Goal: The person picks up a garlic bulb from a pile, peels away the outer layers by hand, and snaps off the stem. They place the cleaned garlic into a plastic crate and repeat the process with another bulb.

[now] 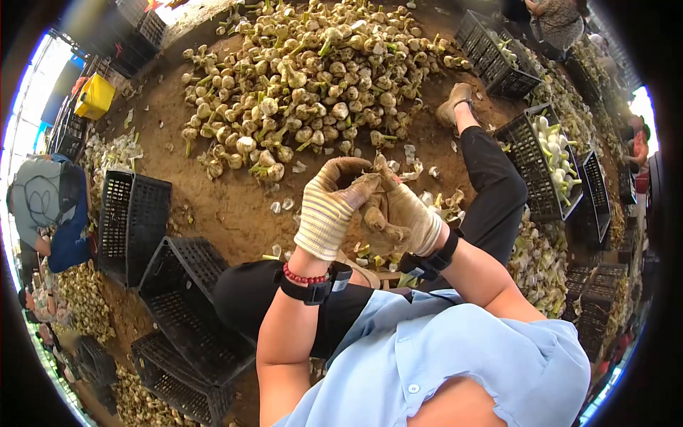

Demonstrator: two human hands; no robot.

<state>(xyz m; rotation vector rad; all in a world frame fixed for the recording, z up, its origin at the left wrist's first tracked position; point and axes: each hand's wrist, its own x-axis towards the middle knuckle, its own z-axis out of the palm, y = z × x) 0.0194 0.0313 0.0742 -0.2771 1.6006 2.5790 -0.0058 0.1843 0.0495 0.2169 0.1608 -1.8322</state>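
Note:
Both hands wear soiled, striped work gloves and meet in front of me, above my lap. My left hand point(331, 206) is closed, its thumb and fingertips pinched against the other hand. My right hand point(405, 217) has its fingers curled inward and its thumb pointing up, touching the left fingertips. Whatever lies between them is mostly covered by the gloves; only a small brownish bit shows. Just beyond the hands spreads a large heap of garlic bulbs point(306, 85), dirt-covered with short green stems. Loose white garlic skins point(409, 153) lie on the soil close to my right hand.
At right, a black crate point(523, 135) holds cleaned white garlic point(555, 156); another crate point(498, 64) stands farther back. Black crates point(135, 220) line the left, near a yellow container point(94, 96). Peelings point(537, 263) pile up at right. Other people point(558, 25) sit around the edges.

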